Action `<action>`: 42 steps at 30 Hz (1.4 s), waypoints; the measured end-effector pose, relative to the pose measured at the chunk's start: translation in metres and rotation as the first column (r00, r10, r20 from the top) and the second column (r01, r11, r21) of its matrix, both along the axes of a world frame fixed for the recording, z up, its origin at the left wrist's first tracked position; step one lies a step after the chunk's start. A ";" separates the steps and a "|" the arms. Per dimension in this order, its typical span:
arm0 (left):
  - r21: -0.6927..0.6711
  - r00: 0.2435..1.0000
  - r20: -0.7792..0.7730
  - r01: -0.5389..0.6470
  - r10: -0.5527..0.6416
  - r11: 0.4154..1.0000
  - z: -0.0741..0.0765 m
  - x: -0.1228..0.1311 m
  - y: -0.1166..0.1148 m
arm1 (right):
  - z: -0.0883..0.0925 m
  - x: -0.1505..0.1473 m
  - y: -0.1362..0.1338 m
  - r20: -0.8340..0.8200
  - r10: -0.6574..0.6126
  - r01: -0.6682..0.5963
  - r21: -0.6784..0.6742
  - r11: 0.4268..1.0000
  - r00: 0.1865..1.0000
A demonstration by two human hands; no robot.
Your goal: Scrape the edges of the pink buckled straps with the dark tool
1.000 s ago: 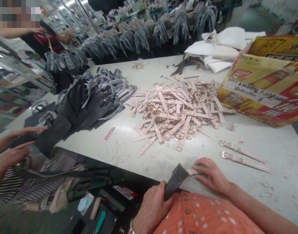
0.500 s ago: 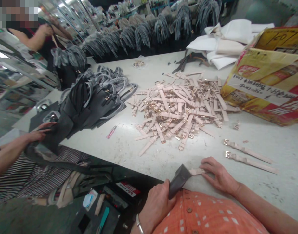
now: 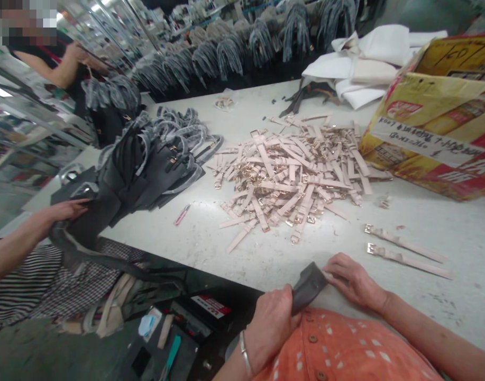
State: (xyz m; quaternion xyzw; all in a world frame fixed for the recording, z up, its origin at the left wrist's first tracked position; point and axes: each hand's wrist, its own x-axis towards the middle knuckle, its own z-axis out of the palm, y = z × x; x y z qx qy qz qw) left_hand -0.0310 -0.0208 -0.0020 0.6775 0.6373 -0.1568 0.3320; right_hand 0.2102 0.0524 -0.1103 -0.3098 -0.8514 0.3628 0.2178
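My left hand (image 3: 274, 320) is closed around a dark grey, leather-like piece (image 3: 310, 286) at the table's front edge, close to my body. My right hand (image 3: 355, 280) rests low over the tabletop, thumb and fingers pinched at the far end of that piece. A pale pink strap end is between these fingers, mostly hidden now. Two pale straps with gold buckles, an upper strap (image 3: 409, 244) and a lower strap (image 3: 412, 261), lie side by side to the right. Beyond my hands spreads a heap of similar buckled straps (image 3: 282, 185).
A printed yellow carton (image 3: 432, 121) stands at the right on the table (image 3: 210, 248). Dark grey bag parts (image 3: 147, 174) are piled at the left, with a co-worker's hand (image 3: 70, 210) on them. A pink-handled small tool (image 3: 181, 215) lies between. White sheets (image 3: 369, 69) sit behind.
My left hand and the grey piece have moved right and slightly up, towards my right hand. Less of the pale strap shows between them. My right hand has hardly moved.
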 end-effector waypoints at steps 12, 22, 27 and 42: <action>-0.023 0.996 -0.067 -0.054 0.052 0.998 0.016 -0.021 -0.012 | 0.002 0.000 0.001 -0.014 -0.015 0.014 -0.023 1.000 1.000; 0.073 1.000 0.003 -0.007 0.006 0.997 -0.006 0.007 0.000 | 0.002 0.000 0.003 -0.035 0.000 -0.001 -0.031 1.000 0.999; 0.054 0.995 0.005 -0.097 0.096 0.994 -0.004 -0.003 0.002 | 0.006 -0.003 0.002 0.009 -0.020 0.020 -0.025 0.999 1.000; 0.069 0.998 -0.006 -0.065 0.066 0.995 -0.002 0.005 -0.003 | 0.002 -0.008 0.003 0.013 -0.051 0.051 -0.018 0.999 0.999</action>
